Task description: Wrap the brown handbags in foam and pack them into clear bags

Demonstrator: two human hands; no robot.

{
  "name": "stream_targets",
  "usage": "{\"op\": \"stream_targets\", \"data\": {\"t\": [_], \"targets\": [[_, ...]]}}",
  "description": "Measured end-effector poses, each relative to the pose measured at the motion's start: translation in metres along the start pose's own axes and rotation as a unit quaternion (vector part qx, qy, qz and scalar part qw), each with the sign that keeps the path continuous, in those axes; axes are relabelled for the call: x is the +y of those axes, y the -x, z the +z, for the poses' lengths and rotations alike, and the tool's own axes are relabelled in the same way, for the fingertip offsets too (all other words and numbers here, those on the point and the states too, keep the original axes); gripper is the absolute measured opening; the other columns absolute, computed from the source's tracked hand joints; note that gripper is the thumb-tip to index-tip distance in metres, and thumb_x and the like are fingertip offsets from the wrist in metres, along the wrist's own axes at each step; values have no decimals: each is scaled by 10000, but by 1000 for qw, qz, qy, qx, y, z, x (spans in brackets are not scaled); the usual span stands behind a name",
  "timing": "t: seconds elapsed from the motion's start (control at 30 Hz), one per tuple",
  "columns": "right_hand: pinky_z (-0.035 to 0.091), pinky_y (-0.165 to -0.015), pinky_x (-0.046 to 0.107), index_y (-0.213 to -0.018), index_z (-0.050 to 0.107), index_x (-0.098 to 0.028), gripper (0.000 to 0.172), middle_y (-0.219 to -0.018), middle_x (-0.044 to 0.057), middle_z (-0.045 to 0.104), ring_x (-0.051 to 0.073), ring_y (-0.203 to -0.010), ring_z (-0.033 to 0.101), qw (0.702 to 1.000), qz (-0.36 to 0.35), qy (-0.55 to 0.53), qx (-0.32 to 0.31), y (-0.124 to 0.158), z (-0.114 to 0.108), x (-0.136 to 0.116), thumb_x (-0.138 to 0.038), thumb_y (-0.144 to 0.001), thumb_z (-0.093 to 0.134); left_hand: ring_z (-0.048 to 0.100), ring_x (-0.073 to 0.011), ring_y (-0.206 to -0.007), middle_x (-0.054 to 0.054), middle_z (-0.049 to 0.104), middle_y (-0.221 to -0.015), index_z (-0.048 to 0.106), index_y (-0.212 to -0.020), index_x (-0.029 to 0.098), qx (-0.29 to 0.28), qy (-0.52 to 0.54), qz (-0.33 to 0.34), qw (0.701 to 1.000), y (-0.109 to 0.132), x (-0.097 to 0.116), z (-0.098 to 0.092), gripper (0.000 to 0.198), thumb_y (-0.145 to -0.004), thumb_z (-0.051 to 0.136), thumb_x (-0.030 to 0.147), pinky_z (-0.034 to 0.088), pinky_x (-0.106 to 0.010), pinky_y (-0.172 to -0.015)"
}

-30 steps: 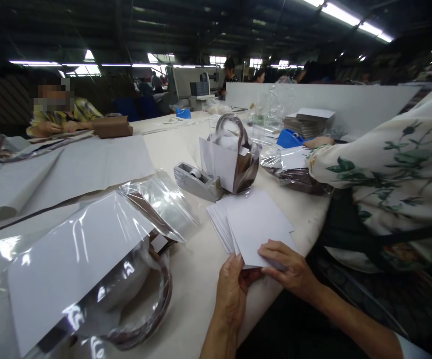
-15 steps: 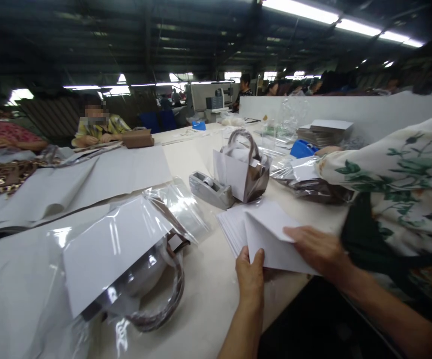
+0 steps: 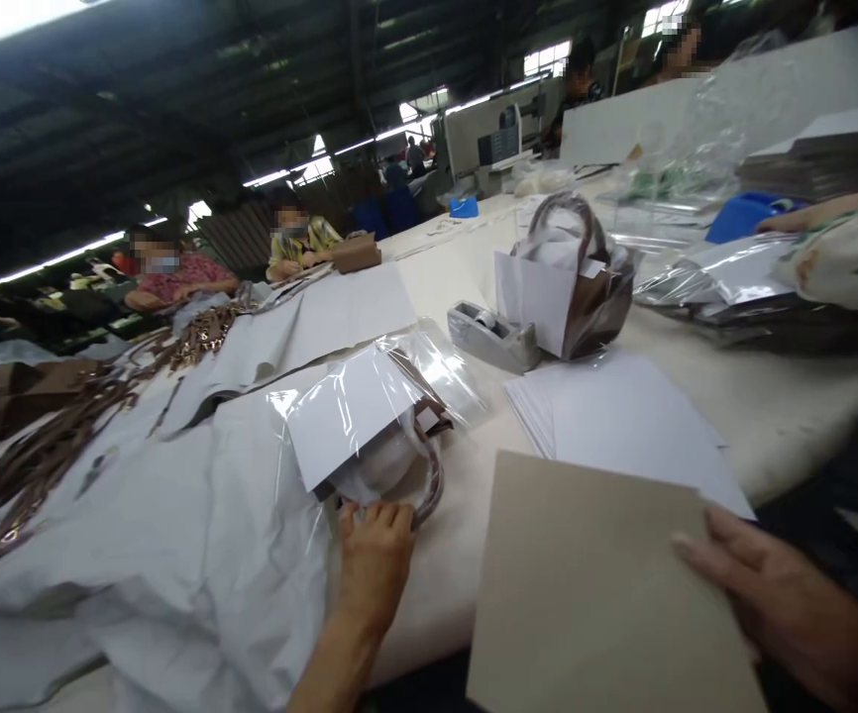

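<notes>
My right hand (image 3: 778, 584) holds a sheet of cardboard (image 3: 592, 584) by its right edge, its grey-brown face toward me. My left hand (image 3: 376, 555) has its fingers curled over the near edge of a handbag (image 3: 380, 465) lying in clear plastic, beside the brown handle. A white card (image 3: 351, 411) covers the upper part of this bag. Beyond the cardboard lies a fanned stack of white sheets (image 3: 622, 406) on the table. My left fingertips are partly hidden against the bag.
A tape dispenser (image 3: 492, 335) stands beside an upright wrapped handbag (image 3: 599, 302). Brown straps (image 3: 206, 332) lie at the left, past white sheeting (image 3: 176, 495). A co-worker's sleeve (image 3: 845, 257) reaches in from the right, near a blue object (image 3: 748, 216). Two people sit across the table.
My left hand has left the white sheets and moved left onto the wrapped handbag. My right hand has lifted a sheet, grey-brown side now showing, toward me. The view has tilted and turned left.
</notes>
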State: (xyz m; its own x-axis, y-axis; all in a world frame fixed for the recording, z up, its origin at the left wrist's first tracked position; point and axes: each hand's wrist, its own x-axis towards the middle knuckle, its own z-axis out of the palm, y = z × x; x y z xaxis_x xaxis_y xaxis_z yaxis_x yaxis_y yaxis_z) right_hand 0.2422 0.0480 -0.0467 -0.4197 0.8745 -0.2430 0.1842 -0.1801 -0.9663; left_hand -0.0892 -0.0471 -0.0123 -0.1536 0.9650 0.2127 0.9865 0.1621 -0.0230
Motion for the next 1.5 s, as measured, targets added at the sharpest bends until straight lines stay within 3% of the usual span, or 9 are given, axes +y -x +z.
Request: {"op": "stream_targets", "data": {"t": [0.07, 0.2, 0.5, 0.73, 1.1, 1.2, 1.3, 1.37, 1.5], "targets": [[411, -324, 183, -1202, 403, -226, 431, -641, -3, 586, 114, -436, 532, 987, 68, -108, -95, 3, 34, -9, -439, -837, 489, 583, -230, -870, -30, 661, -860, 617, -879, 212, -37, 8, 7, 999, -14, -10, -17, 162, -783, 496, 163, 303, -495, -914], [444, -376, 174, -1170, 414, -198, 420, -729, 9, 602, 109, -508, 569, 958, 61, -203, -192, -6, 89, -34, -404, -820, 520, 586, -200, -842, -22, 661, -856, 621, -862, 216, -66, 32, 10, 997, -41, -22, -48, 169, -825, 458, 242, 331, -405, -854], [505, -407, 198, -972, 468, -173, 241, -763, 14, 578, 106, -567, 573, 973, 83, -214, 4, -43, 115, -63, -271, -766, 545, 560, -151, -693, 7, 651, -750, 603, -723, 207, -120, 55, 30, 991, -68, -24, -67, 215, -815, 457, 335, 312, -240, -619], [533, -412, 244, -939, 439, -184, 209, -669, -28, 553, 102, -507, 564, 974, 32, -216, 56, -74, 138, -65, -232, -755, 525, 561, -167, -689, 2, 648, -741, 622, -765, 221, -131, 45, 20, 990, -73, -10, -67, 210, -805, 466, 356, 278, -256, -618], [516, -480, 240, -886, 426, -187, 154, -663, -31, 537, 96, -514, 551, 973, 31, -223, 43, -146, 201, -46, -272, -782, 500, 561, -171, -683, 11, 646, -721, 615, -720, 214, -123, 47, -8, 991, -78, 4, -74, 218, -810, 470, 350, 256, -267, -615], [454, -413, 223, -906, 439, -188, 314, -745, 9, 554, 124, -547, 543, 980, 29, -180, 84, -155, 197, -43, -350, -696, 608, 574, -178, -723, 5, 657, -760, 627, -765, 223, -109, 56, -12, 992, -78, 6, -74, 195, -816, 475, 335, 278, -269, -637], [430, -453, 184, -1082, 405, -204, 605, -1064, 86, 520, 139, -735, 556, 978, 15, -148, 147, -147, 184, -37, -398, -591, 699, 579, -182, -774, 6, 665, -796, 639, -826, 241, -91, 69, -17, 993, -77, 4, -72, 180, -822, 479, 325, 295, -271, -660], [414, -451, 174, -1200, 331, -202, 749, -1152, 118, 485, 142, -783, 560, 978, 21, -146, 145, -140, 182, -33, -455, -593, 688, 579, -184, -776, 9, 663, -782, 641, -826, 244, -76, 78, -23, 994, -77, 3, -70, 174, -821, 489, 330, 295, -276, -660], [338, -366, 178, -1021, 503, -126, 573, -803, 82, 613, 132, -568, 562, 985, 51, -160, 34, -141, 206, -29, -577, -670, 547, 578, -187, -774, 18, 658, -767, 625, -780, 247, -53, 70, -33, 996, -76, 6, -66, 169, -828, 493, 341, 290, -303, -682]]}}
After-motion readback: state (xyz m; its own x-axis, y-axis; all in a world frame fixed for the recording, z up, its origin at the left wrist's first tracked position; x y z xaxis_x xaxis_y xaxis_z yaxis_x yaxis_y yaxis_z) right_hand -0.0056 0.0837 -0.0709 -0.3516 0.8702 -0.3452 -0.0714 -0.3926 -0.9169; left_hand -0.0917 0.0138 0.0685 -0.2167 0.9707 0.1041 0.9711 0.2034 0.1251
